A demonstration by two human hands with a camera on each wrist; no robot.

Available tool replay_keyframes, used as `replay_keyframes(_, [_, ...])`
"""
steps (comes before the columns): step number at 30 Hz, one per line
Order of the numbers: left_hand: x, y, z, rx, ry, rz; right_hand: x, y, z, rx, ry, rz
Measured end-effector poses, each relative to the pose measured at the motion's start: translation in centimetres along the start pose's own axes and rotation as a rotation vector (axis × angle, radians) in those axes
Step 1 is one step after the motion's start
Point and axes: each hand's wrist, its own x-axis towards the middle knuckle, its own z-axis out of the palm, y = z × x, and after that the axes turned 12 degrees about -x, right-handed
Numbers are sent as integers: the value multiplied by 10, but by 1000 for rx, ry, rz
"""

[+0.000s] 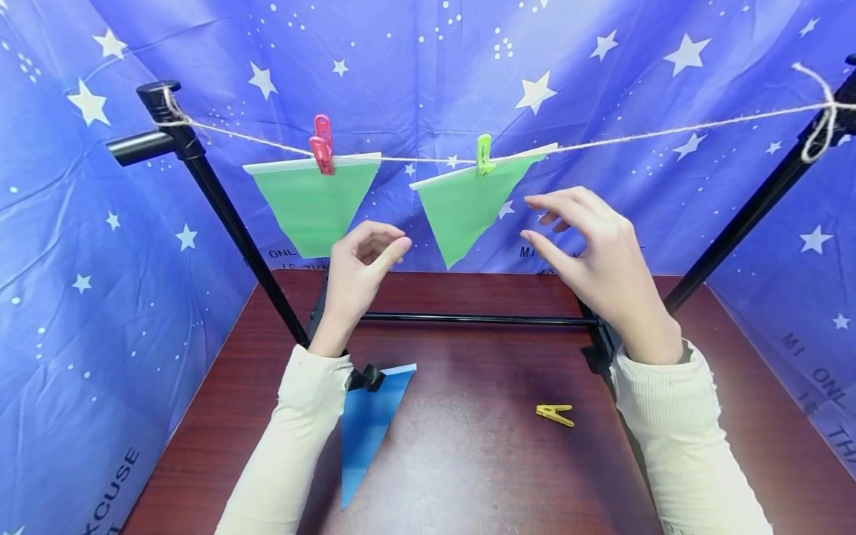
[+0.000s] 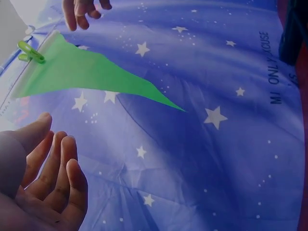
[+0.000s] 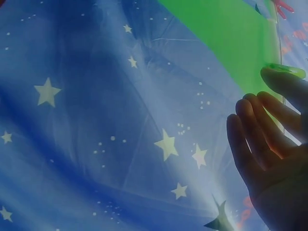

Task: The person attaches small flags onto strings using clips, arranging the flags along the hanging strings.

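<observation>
1. Head view shows two green flags pegged to a string: the left green flag (image 1: 301,212) under a red peg (image 1: 322,148) and the right green flag (image 1: 464,208) under a green peg (image 1: 484,154).
2. The string (image 1: 669,130) runs between the tops of two black poles, left pole (image 1: 224,204) and right pole (image 1: 749,212). The right green flag hangs tilted, its left corner below the string and its right corner higher.
3. On the desk (image 1: 461,453) lie the blue flag (image 1: 374,423), near and left, partly hidden by the left sleeve, and the yellow peg (image 1: 555,414), to its right.
4. My judgement: the work in hand is pegging flags on the string, and the right green flag looks fastened, though it may want levelling. If the blue flag is meant to join the row, the next move calls for both hands to come down to the desk for it and the yellow peg.
5. The left hand (image 1: 364,264) is raised just beside the right green flag's left edge, fingers softly bent, thumb apart from them in the left wrist view, gripping nothing.
6. The right hand (image 1: 595,249) is raised to the right of that flag, thumb and forefinger apart, palm turned inward, also empty; in the right wrist view its thumb overlaps the green peg, but contact is not visible.
</observation>
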Motion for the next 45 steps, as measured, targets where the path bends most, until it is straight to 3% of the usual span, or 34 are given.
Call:
replay_keyframes(7, [-11,-9,-10,9,15,-10,-17,7,5,-2,-19,18])
replay_keyframes(13, [-20,-17,-20,33,17,-62,-30,15,7,-9,-42,29])
replay_keyframes(21, [-31,-10,-26,64,2,-141,-47,27,10,-22,-42,39])
replay_keyframes(29, [-40,-33,-39,73,23,-178,-66,39,10,-31,-35,76])
replay_keyframes(37, [-50,-13,-36,82,25,-249,-85,46,10,-28,-64,127])
replay_keyframes(45, [-61,-21,-42,122,21,-284,-102,51,14,-14,-75,144])
